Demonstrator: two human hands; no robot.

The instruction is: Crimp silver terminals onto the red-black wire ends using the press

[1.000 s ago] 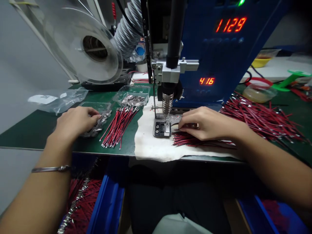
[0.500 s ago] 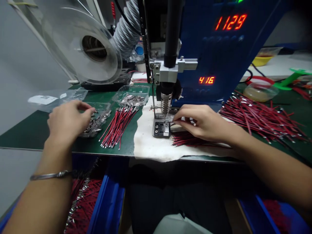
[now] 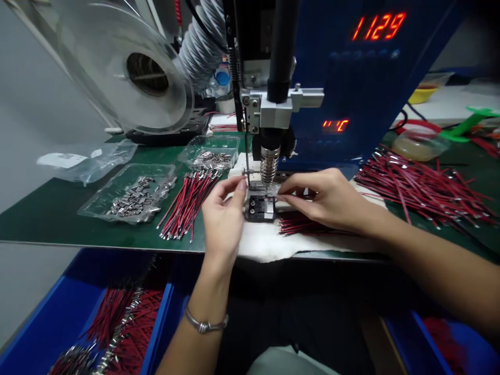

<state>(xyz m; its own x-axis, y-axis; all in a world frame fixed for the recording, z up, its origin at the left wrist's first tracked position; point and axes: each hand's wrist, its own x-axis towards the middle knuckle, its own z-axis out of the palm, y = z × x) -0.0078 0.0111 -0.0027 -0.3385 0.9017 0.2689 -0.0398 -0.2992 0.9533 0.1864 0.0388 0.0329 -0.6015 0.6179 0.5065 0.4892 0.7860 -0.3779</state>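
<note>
My left hand (image 3: 225,216) is at the left side of the small black jig (image 3: 255,207), thumb and forefinger pinched together; whatever lies between them is too small to make out. On the jig's right, my right hand (image 3: 326,200) pinches what looks like a thin wire, its end close to the jig's pale metal block. Straight above hangs the soldering machine's head with a coiled metal spring (image 3: 269,165). Beneath my right hand, a bundle of red-and-black wires (image 3: 297,224) lies on a white cloth (image 3: 258,247).
A clear tray (image 3: 97,203) of small metal parts stands left, another tray (image 3: 211,151) behind. Finished-looking wires (image 3: 187,205) with metal ends lie between. A large wire pile (image 3: 417,187) is at right. The blue machine (image 3: 332,78) rises behind; a blue bin (image 3: 50,317) sits below.
My left hand has moved right, from the tray of metal parts to the jig. My right hand stays pinched beside the jig. The lower display has changed.
</note>
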